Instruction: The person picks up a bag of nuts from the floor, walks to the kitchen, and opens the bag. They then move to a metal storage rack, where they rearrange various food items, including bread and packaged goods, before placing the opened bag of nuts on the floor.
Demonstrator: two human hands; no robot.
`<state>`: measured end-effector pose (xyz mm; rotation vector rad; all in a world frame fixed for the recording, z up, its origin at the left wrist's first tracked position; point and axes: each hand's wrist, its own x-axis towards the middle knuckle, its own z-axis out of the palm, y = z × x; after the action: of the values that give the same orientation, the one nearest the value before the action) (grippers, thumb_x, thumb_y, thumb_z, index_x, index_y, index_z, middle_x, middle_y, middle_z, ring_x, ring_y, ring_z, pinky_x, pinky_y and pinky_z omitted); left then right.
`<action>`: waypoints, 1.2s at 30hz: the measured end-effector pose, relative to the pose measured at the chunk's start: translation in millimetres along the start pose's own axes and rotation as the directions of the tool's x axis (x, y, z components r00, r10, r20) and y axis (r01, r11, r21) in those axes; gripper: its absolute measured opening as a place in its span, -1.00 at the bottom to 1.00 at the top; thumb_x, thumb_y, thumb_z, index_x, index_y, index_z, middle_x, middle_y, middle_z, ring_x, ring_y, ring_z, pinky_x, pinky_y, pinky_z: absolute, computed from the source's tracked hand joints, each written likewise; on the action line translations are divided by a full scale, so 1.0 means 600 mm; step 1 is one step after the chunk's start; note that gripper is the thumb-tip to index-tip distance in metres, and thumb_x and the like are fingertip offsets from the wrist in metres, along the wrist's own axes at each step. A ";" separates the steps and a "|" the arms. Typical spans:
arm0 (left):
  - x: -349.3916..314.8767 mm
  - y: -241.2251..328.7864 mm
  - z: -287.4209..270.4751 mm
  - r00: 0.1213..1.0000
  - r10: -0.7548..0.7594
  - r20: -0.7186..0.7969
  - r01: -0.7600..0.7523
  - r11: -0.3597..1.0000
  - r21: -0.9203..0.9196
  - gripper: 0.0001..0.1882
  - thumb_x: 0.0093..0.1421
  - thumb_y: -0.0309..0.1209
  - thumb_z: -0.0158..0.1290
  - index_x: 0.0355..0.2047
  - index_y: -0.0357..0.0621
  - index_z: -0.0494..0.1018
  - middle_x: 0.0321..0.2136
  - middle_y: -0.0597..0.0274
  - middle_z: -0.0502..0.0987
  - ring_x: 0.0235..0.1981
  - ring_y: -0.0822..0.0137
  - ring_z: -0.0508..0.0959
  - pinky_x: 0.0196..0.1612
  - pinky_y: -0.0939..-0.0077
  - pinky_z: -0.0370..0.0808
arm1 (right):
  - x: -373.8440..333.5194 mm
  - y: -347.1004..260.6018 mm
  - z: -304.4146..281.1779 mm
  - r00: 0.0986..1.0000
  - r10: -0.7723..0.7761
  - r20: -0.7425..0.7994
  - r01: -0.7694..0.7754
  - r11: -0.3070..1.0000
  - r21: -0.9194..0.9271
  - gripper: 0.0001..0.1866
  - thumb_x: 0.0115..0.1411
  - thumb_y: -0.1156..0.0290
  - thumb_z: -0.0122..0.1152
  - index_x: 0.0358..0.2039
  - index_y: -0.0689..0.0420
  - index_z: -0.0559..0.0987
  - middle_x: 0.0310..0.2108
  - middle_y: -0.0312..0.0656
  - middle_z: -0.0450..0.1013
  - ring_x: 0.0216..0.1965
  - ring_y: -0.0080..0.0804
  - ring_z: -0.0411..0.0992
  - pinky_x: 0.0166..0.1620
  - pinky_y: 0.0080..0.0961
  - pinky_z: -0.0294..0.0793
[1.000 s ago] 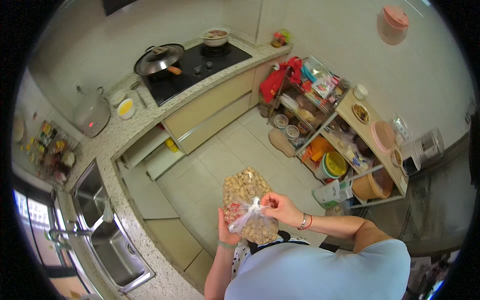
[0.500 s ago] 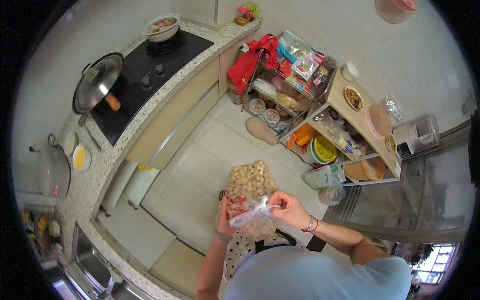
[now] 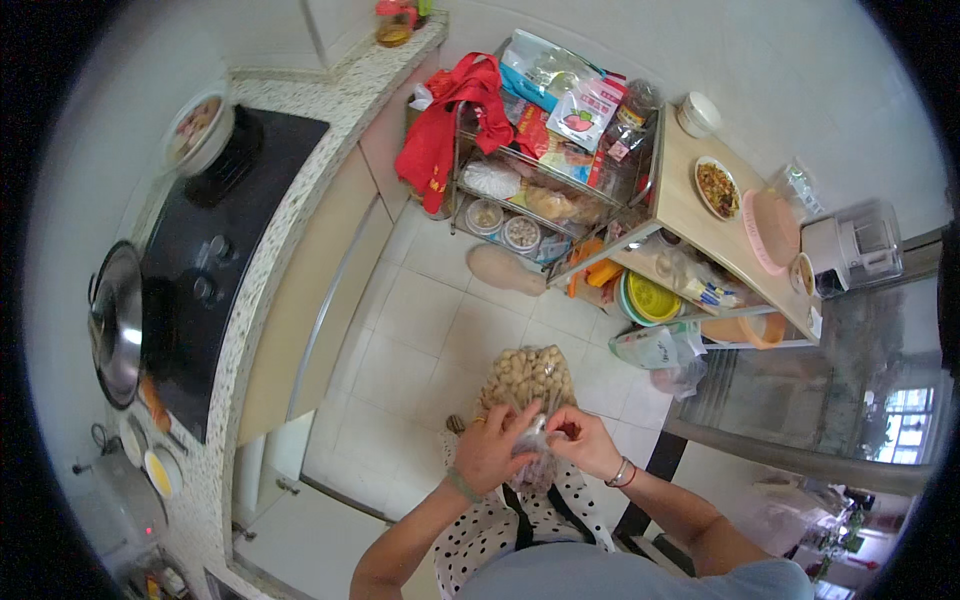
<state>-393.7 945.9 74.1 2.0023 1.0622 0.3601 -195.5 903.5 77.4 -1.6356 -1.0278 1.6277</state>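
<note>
A clear plastic bag (image 3: 527, 374) filled with pale, lumpy pieces that look like unshelled peanuts is in front of my body, over the floor. My left hand (image 3: 486, 452) reaches across the near end of the bag, its thumb and fingers closed around the gathered plastic. Close beside it, my right hand (image 3: 584, 441) pinches the same gathered neck between thumb and fingertips. The two hands are almost touching. They cover much of the bunched plastic, so whether it is knotted cannot be seen.
To the left, a speckled counter (image 3: 262, 250) carries a black cooktop (image 3: 215, 230), a lidded wok (image 3: 120, 325) and a white pot (image 3: 200, 135). A wire rack (image 3: 540, 165) with packages and a wooden-topped shelf (image 3: 690, 165) stand ahead and right. A cabinet door (image 3: 310, 548) hangs low at left.
My left hand has moved from the bag's left side up onto its gathered neck, beside my right hand. The bag sits slightly farther right, and the view has turned right.
</note>
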 end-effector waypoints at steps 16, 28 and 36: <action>0.366 -0.226 0.147 0.974 -0.227 0.000 0.225 0.969 -0.101 -0.67 -0.07 -0.41 0.18 -0.23 -0.13 0.48 -0.43 0.09 0.50 -0.46 0.02 0.54 -0.41 0.21 0.50 | 0.427 0.087 -0.193 0.996 -0.039 0.084 0.058 0.968 -0.244 -0.85 0.05 0.50 0.17 -0.34 0.20 0.48 -0.40 -0.18 0.44 -0.39 -0.42 0.42 -0.29 -0.51 0.43; 0.529 -0.508 0.238 0.943 -0.331 0.035 0.332 0.924 -0.193 -0.65 -0.09 -0.38 0.24 -0.30 -0.23 0.42 -0.41 -0.05 0.51 -0.38 -0.01 0.56 -0.35 0.21 0.50 | 0.722 0.186 -0.190 0.899 -0.435 0.061 0.397 0.746 -0.535 -0.78 0.11 0.45 0.20 -0.20 0.15 0.55 -0.18 -0.12 0.49 -0.14 -0.19 0.40 -0.06 -0.30 0.38; 0.562 -0.815 0.461 0.932 -0.349 0.097 0.353 0.817 -0.456 -0.75 0.03 -0.41 0.16 -0.34 -0.23 0.35 -0.47 0.06 0.48 -0.48 0.21 0.47 -0.43 0.30 0.45 | 0.873 0.214 -0.199 0.774 -0.633 -0.017 0.455 0.575 -0.680 -0.90 0.07 0.52 0.25 -0.36 0.22 0.58 -0.41 -0.14 0.51 -0.40 -0.18 0.40 -0.28 -0.39 0.38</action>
<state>-302.3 1214.7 -516.7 1.3441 1.1832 0.3658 -92.2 1295.1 -298.3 -1.6084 -1.8658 0.6182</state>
